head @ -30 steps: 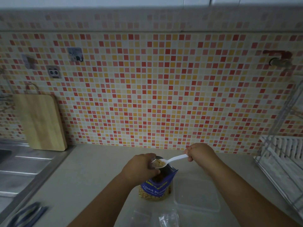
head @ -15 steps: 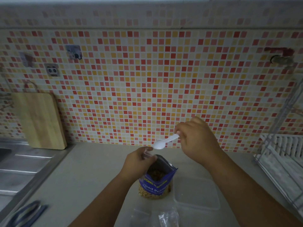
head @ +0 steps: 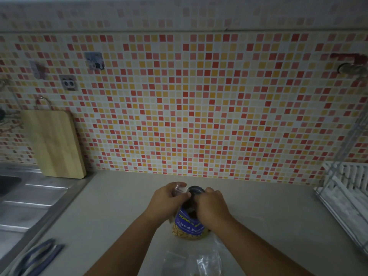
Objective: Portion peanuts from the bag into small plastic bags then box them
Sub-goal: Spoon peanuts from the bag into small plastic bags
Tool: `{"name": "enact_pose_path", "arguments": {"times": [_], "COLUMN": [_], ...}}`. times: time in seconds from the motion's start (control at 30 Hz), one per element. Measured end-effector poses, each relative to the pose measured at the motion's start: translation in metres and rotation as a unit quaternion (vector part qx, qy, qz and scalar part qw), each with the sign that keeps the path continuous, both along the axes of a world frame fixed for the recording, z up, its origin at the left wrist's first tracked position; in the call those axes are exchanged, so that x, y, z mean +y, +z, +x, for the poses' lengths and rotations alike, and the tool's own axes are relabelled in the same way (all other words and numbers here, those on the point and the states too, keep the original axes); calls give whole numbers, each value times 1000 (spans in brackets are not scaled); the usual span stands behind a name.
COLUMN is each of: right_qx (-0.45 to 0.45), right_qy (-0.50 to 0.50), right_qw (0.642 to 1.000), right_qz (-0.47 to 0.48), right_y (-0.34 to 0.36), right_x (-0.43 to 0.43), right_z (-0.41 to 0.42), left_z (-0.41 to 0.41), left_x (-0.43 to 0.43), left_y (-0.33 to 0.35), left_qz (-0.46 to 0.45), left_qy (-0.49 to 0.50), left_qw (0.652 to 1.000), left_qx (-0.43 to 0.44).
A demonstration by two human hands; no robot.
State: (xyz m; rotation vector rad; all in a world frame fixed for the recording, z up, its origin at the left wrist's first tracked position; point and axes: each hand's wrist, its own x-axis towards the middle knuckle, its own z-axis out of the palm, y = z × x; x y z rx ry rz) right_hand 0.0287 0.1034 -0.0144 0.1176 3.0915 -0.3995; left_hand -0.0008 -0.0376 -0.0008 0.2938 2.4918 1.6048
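A blue bag of salted peanuts point(head: 188, 228) stands open on the counter, low in the middle of the view. My left hand point(head: 169, 198) is at the left side of its mouth, closed on a small clear plastic bag point(head: 180, 189). My right hand point(head: 212, 208) is fisted over the bag's mouth with its fingers pointing down into it. The white spoon it held is hidden. More small plastic bags point(head: 199, 262) lie at the bottom edge, at least one with peanuts in it. My right forearm covers the clear box.
A steel sink and drainer point(head: 29, 198) fill the left side, with a wooden cutting board point(head: 53, 144) leaning on the tiled wall. Blue-handled scissors point(head: 37, 257) lie at the bottom left. A white dish rack point(head: 346, 196) stands at the right.
My right hand, raised with the spoon half a second ago, has come down to the peanut bag's mouth, and the spoon is out of sight. My left hand stays at the rim.
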Motion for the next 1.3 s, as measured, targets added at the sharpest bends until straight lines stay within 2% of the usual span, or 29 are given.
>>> {"name": "enact_pose_path", "arguments": {"times": [0.1, 0.23, 0.33, 0.43, 0.5, 0.6, 0.67, 0.77, 0.83, 0.97, 1.2, 1.3], "right_qx": [-16, 7, -28, -75, -85, -182, -188, -253, -272, -287, -278, -239], "right_qy": [-51, -95, -144, -149, -165, -172, -181, -165, -165, -119, -104, -107], "right_qw": [998, 992, 979, 975, 965, 960, 958, 952, 948, 949, 952, 962], "right_qz": [-45, -85, -141, -144, -184, -129, -121, -37, -20, 47, 72, 71], "right_y": [1, 3, 9, 15, 19, 28, 34, 48, 56, 73, 83, 84], "right_x": [0, 10, 22, 35, 44, 56, 63, 71, 76, 84, 85, 79], "right_z": [0, 2, 3, 3, 1, 1, -1, -2, -7, -7, -9, -11], "left_z": [-1, -1, -1, -2, -4, -7, -7, -7, -6, -1, 0, -1], "left_x": [0, 0, 0, -4, -8, -14, -15, -13, -10, -2, 8, 11], "left_y": [-1, -2, 0, 3, 4, 6, 8, 9, 10, 14, 15, 14], "left_qz": [1, 8, 22, 28, 24, -17, -68, -135, -164, -211, -235, -230], "left_qy": [-2, -3, -8, -9, -6, -3, -11, -36, -60, -98, -132, -134], "left_qw": [1000, 1000, 999, 999, 999, 1000, 998, 989, 983, 968, 956, 957], "left_qx": [-2, -8, -25, -28, -23, -10, 11, 45, 59, 92, 118, 119]}}
